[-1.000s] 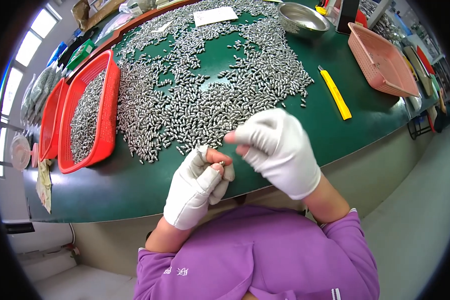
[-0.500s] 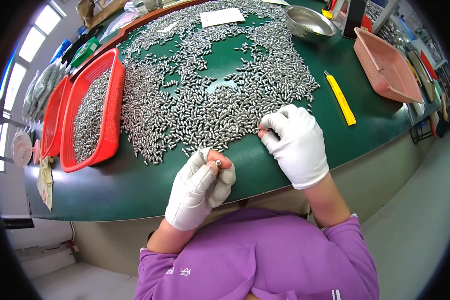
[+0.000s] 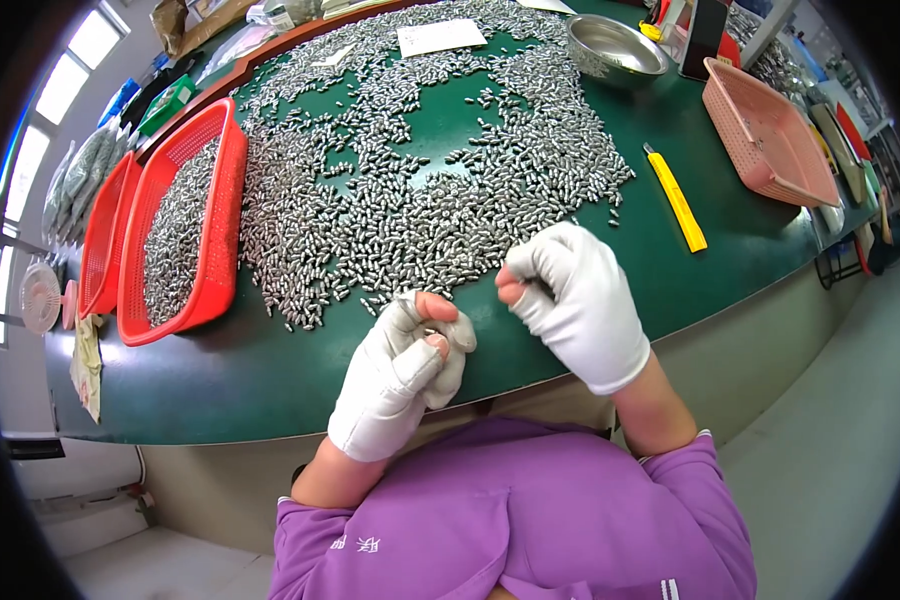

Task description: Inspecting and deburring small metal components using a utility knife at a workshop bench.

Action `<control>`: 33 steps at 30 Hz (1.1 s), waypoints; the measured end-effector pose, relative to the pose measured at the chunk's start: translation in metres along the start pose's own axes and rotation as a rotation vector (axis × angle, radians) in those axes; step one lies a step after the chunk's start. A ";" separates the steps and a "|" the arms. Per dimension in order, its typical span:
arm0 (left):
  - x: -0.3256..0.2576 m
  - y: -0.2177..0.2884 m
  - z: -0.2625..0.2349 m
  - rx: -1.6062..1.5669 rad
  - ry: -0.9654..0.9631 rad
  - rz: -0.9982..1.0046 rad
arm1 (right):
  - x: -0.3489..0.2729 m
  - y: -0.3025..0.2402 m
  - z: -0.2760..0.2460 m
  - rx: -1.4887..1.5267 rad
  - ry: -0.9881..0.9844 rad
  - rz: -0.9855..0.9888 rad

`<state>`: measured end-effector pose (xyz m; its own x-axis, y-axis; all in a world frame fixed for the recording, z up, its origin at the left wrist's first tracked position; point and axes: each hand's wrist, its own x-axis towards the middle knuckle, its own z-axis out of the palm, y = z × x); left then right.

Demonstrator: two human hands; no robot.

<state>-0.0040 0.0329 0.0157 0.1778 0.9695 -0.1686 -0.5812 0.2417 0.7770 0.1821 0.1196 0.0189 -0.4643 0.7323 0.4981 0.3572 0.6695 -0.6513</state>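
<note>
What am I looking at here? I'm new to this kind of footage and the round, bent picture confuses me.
The view comes from a wide fisheye camera worn on a person's head, looking down, so straight edges curve. The two white-gloved hands are the wearer's own. The left hand is curled closed with bare fingertips poking through the glove; whether it holds a piece is hidden. The right hand is loosely fisted near the pile's edge. On the green table lies a wide spread of small silver metal pieces, with more in a red plastic basket. Farther off are a yellow utility knife, a steel bowl and a pink basket.
</note>
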 end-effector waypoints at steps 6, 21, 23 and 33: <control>-0.003 0.004 0.008 0.167 0.009 -0.055 | 0.007 -0.018 0.006 0.202 -0.070 -0.191; -0.004 0.001 0.005 0.170 0.028 0.001 | -0.001 0.006 0.001 -0.360 0.123 0.121; -0.005 0.002 0.006 0.163 0.027 0.009 | -0.002 0.007 0.001 -0.444 0.104 0.112; 0.000 -0.002 0.002 0.074 0.014 0.006 | -0.004 0.010 0.001 -0.342 0.080 0.121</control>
<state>-0.0015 0.0323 0.0157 0.1631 0.9716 -0.1715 -0.5222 0.2325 0.8205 0.1868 0.1231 0.0100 -0.3424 0.8071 0.4810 0.6619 0.5705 -0.4862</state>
